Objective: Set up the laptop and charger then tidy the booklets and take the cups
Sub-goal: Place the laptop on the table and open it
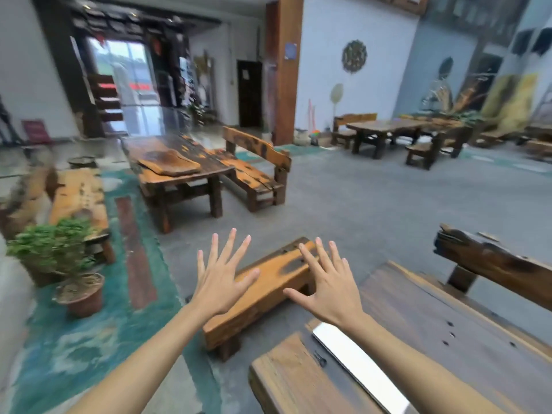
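Note:
Both of my hands are raised in front of me with fingers spread, holding nothing. My left hand hovers over the floor and the near end of a low orange bench. My right hand hovers just past the far edge of the dark wooden table. A closed silver laptop lies on that table under my right forearm, partly hidden by it. A small dark object, possibly a plug or clip, lies beside the laptop's left edge. No booklets or cups are in view.
A high-backed wooden bench stands right of the table. A potted plant sits at the left by a wooden slab bench. Farther off stand another wooden table with a bench, and a third set at the back right.

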